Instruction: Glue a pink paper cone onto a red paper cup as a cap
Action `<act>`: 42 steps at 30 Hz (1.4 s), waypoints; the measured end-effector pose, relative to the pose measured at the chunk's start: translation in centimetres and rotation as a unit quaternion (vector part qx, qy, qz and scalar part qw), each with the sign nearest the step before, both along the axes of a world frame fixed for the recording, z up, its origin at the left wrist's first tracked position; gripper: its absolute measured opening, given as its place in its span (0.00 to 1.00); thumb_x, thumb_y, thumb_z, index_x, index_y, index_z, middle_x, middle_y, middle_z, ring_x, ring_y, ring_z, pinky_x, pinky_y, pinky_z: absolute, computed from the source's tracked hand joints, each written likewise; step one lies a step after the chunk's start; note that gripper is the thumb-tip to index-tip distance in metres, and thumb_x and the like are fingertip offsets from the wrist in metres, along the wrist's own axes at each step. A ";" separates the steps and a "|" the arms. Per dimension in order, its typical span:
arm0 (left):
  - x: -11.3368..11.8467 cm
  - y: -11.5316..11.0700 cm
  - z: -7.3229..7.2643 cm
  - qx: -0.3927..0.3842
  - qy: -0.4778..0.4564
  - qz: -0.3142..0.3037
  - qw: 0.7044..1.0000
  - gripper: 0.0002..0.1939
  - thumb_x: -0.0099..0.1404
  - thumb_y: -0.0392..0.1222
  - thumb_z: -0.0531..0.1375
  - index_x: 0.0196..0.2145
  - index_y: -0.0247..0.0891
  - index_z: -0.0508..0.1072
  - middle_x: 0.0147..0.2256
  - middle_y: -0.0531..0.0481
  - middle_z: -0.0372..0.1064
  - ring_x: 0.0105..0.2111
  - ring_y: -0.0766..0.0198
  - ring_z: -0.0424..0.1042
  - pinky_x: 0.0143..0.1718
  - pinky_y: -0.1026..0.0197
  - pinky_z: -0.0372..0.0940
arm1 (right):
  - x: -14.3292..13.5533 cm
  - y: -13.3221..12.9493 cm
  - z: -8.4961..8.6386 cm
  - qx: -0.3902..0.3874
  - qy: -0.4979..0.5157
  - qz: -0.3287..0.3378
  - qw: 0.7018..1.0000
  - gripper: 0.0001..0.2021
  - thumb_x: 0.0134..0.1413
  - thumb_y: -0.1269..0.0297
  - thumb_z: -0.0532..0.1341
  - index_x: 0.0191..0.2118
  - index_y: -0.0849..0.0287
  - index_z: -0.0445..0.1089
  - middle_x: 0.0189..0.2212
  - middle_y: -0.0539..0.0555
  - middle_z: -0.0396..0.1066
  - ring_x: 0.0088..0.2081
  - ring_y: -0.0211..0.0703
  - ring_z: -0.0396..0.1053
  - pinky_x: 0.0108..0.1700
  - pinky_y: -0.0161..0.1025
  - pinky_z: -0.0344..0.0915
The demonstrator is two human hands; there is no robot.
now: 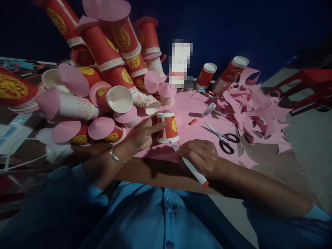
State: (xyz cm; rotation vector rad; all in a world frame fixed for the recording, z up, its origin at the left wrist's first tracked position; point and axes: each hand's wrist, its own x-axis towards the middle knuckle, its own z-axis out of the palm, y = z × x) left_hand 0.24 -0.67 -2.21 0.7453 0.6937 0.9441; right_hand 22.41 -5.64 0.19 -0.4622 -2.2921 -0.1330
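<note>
My left hand [145, 131] is wrapped around a red paper cup [168, 128] with a gold emblem and white bands, its thumb across the front. In my right hand [198, 155] I grip a white marker [194, 172] with a red end. The marker's tip meets the cup's lower white band. Beneath both hands lies pink paper [181, 107]. A small red cap [192, 122] rests just beyond the right hand, and open scissors [223, 136] with black handles lie to its right.
Several cups with pink paper cones [101, 128] crowd the left, some stacked high. Pink paper scraps [259, 110] pile up on the right. A glue stick [209, 110] stands behind the scissors. Two cup stacks [206, 76] are at the back. A red stool [308, 81] stands beyond the table.
</note>
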 end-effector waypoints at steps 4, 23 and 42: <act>0.0 0.0 0.1 -0.003 0.004 -0.004 1.000 0.30 0.59 0.45 0.76 0.57 0.42 0.75 0.54 0.43 0.78 0.55 0.46 0.77 0.56 0.44 0.73 | 0.1 0.0 0.1 -0.006 -0.004 0.000 1.000 0.06 0.64 0.77 0.63 0.43 0.61 0.69 0.27 0.49 0.73 0.28 0.38 0.72 0.29 0.35 0.69; 0.2 0.1 -0.4 0.016 0.020 0.000 1.000 0.30 0.57 0.48 0.77 0.54 0.43 0.76 0.52 0.45 0.78 0.52 0.47 0.77 0.53 0.46 0.73 | -0.4 0.0 -0.4 0.001 -0.008 0.002 1.000 0.04 0.67 0.76 0.61 0.40 0.62 0.68 0.26 0.49 0.73 0.26 0.37 0.70 0.28 0.36 0.69; 0.0 0.1 -0.3 0.014 0.017 0.000 1.000 0.29 0.57 0.48 0.76 0.54 0.41 0.74 0.52 0.44 0.77 0.52 0.49 0.77 0.53 0.48 0.72 | 0.1 -0.2 0.0 0.013 0.010 -0.020 1.000 0.05 0.65 0.75 0.62 0.41 0.59 0.68 0.25 0.47 0.72 0.26 0.36 0.69 0.28 0.36 0.67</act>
